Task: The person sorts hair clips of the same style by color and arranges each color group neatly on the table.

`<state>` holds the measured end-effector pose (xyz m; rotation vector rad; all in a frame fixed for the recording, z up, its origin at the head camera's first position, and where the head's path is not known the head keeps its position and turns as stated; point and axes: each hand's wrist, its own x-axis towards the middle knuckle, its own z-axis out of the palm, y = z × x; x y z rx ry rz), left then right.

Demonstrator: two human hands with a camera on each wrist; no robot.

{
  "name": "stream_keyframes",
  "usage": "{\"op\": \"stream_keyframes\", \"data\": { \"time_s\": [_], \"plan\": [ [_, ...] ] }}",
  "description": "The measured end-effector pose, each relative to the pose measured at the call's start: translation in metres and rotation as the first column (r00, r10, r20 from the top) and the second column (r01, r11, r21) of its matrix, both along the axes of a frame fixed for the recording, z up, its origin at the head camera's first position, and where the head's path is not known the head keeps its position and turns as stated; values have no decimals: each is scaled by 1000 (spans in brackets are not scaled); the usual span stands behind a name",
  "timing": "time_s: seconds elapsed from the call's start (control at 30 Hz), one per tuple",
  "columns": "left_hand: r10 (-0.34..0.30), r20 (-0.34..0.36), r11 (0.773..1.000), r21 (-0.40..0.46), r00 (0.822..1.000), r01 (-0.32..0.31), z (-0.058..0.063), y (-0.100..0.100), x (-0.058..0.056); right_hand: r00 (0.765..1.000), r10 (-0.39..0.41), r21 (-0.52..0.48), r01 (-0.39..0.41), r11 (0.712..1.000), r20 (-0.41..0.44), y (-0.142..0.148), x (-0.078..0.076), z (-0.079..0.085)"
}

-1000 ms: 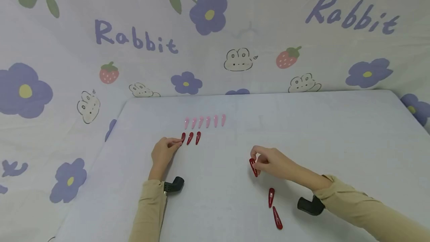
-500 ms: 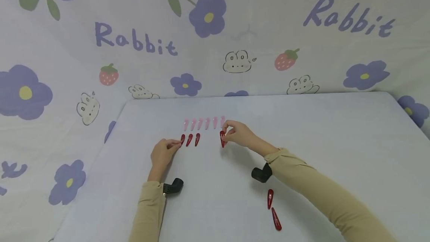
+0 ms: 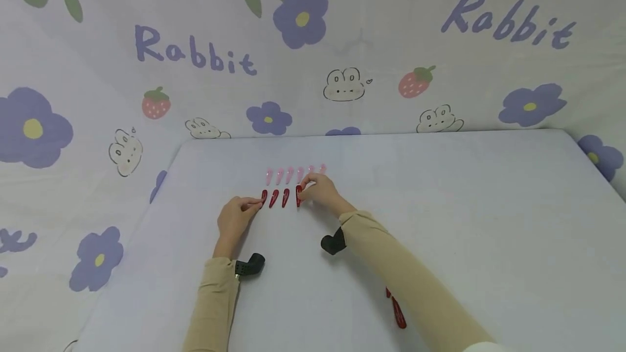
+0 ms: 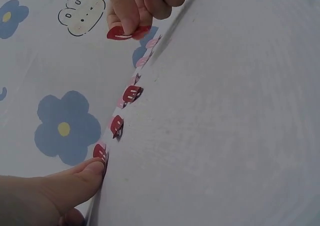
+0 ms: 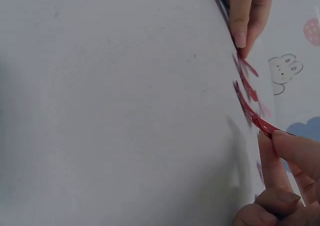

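My right hand (image 3: 321, 192) pinches a red snap hair clip (image 3: 298, 197) between thumb and fingertips, at the right end of a row of red clips. In the left wrist view that held clip (image 4: 116, 33) shows raised above the white surface. My left hand (image 3: 233, 222) pinches the leftmost red clip (image 3: 264, 196) of the row, its thumb over the lower end in the left wrist view. Between the hands lie two more red clips, a left one (image 3: 274, 198) and a right one (image 3: 286, 198), both slightly slanted.
Behind the red row runs a row of several pink clips (image 3: 279, 176), the right ones partly behind my right hand. Two loose red clips lie near the front, one (image 3: 399, 314) beside my right sleeve (image 3: 406, 270), the other mostly covered by it. A printed cloth (image 3: 205, 10) backs the white table (image 3: 469, 205).
My right hand has carried its red clip left and away from me, from the table's middle right to the row's right end. The left hand has stayed at the leftmost red clip.
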<state>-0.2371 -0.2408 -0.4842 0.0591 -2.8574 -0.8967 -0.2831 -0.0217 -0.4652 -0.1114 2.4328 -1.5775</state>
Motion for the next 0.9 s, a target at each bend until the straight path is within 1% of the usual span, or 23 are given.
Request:
{"op": "stream_keyframes", "data": {
  "time_s": [0.03,0.1,0.13,0.2,0.27,0.33,0.43,0.5,0.6,0.67,0.73,0.9],
  "plan": [
    [-1,-3,1000,-3,1000,1,-1,0,-1,1000,-10,9,10,1000,-26,-2,0,-1],
    [-2,-2,1000,-10,1000,2,-3,-1,-2,994,-19,1,19,1000,-110,-5,-16,-28],
    [2,3,1000,-12,1000,-2,-4,-2,-3,992,-16,3,17,1000,-121,-6,-20,-35],
    [7,13,1000,-15,1000,-7,-5,-2,-3,994,-26,19,28,999,-110,-9,-27,-47],
    [11,22,1000,-16,1000,-11,-5,-2,-3,994,-33,47,38,998,-100,-11,-28,-50],
    [12,26,1000,-14,1000,-11,-5,-1,-3,995,-35,104,44,994,-90,-11,-10,-26],
    [7,25,1000,-5,1000,-7,-4,0,-2,987,-45,170,72,983,-157,-10,5,-12],
    [10,26,1000,0,1000,-10,-4,1,-1,982,-44,217,85,972,-184,-11,10,-10],
    [17,25,1000,1,1000,-17,-4,1,0,985,-60,269,103,957,-165,-14,9,-12],
    [19,22,1000,-1,1000,-19,-5,1,0,985,-69,287,112,951,-155,-15,8,-13],
    [18,15,1000,-4,1000,-18,-6,1,0,986,-83,284,122,951,-148,-15,8,-13],
    [10,0,1000,-5,1000,-10,-7,0,-2,983,-94,235,130,963,-157,-13,8,-11]
  ]
}}
